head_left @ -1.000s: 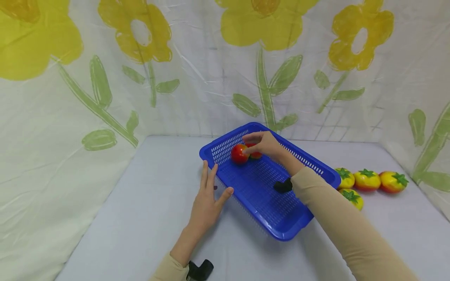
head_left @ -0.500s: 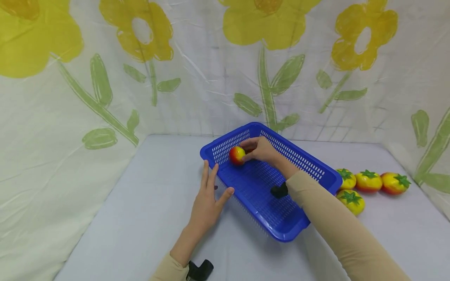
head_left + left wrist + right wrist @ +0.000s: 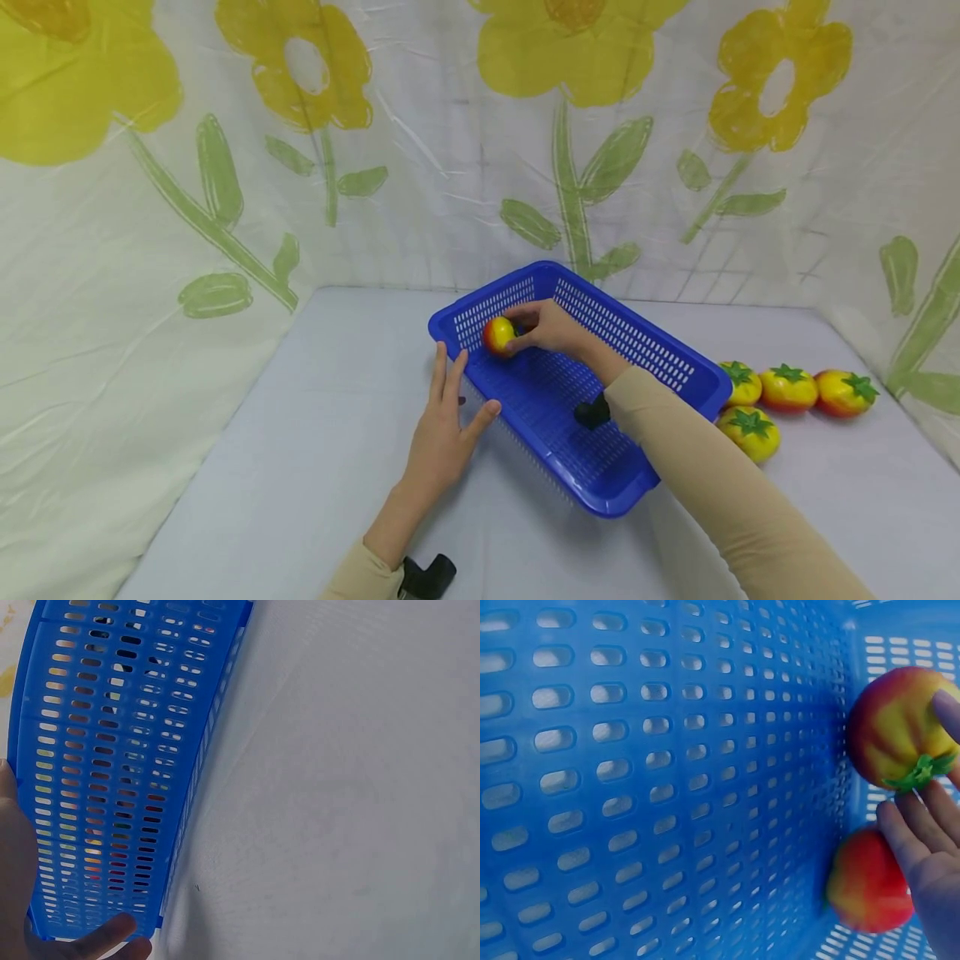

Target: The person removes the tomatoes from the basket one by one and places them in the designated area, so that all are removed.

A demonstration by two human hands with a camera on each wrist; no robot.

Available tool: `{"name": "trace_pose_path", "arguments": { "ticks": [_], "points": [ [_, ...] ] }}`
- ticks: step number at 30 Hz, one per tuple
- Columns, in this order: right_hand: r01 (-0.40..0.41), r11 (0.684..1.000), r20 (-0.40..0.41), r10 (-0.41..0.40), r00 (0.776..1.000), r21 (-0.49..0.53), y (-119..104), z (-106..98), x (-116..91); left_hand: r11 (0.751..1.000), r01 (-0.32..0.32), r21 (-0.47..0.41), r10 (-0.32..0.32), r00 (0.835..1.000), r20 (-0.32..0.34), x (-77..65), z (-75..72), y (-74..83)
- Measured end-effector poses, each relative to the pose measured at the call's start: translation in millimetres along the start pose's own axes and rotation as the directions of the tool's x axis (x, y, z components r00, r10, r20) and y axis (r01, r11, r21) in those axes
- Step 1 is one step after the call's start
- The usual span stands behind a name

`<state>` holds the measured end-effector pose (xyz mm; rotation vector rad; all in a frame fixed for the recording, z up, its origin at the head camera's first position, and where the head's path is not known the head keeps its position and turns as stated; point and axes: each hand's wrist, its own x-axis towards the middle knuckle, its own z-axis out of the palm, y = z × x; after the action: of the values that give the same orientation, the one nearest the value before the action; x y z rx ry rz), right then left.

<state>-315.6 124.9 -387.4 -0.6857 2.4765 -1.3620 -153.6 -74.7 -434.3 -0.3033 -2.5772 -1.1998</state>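
Observation:
Inside a blue perforated basket (image 3: 525, 433), my right hand (image 3: 551, 327) holds a red and yellow tomato (image 3: 498, 337) at the far left corner. The right wrist view shows the thumb on this tomato's side and fingers (image 3: 922, 817) by its green calyx. A second tomato (image 3: 868, 881) lies beside those fingers; my hand hides it in the head view. My left hand (image 3: 441, 437) is spread along the basket's near left side, with straight fingertips at the rim and the thumb pointing towards it. The left wrist view shows fingers (image 3: 112, 937) at the basket's lower end.
Right of the basket, several yellow and red tomatoes (image 3: 784, 387) lie on the white table (image 3: 300, 467), partly behind the right sleeve. A white cloth with painted yellow flowers (image 3: 566, 50) hangs behind the table.
My right hand has shifted slightly left and towards me within the basket. The tomato has turned, showing more yellow, and moved a little left. My left hand keeps its place.

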Motion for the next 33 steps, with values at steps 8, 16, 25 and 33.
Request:
{"name": "trace_pose_path", "arguments": {
  "ticks": [8,16,25,33],
  "points": [
    [-0.002,0.998,0.049,0.005,0.999,-0.059,-0.1,1.8,0.8,1.0,0.0,0.008,0.0,1.0,-0.009,0.0,-0.5,0.3],
    [-0.022,0.996,0.073,0.028,0.997,-0.081,-1.3,5.0,0.4,1.0,0.002,0.011,-0.002,1.0,-0.014,-0.3,-0.4,-0.5],
    [-0.044,0.995,0.08,0.051,0.995,-0.092,-2.4,6.7,-1.8,1.0,0.003,0.002,-0.003,1.0,-0.012,-1.0,-0.7,-0.2],
    [-0.022,0.996,0.066,0.028,0.997,-0.083,-0.4,4.9,-2.0,1.0,0.001,0.003,-0.001,1.0,-0.012,-1.0,0.2,0.1]
  ]
}}
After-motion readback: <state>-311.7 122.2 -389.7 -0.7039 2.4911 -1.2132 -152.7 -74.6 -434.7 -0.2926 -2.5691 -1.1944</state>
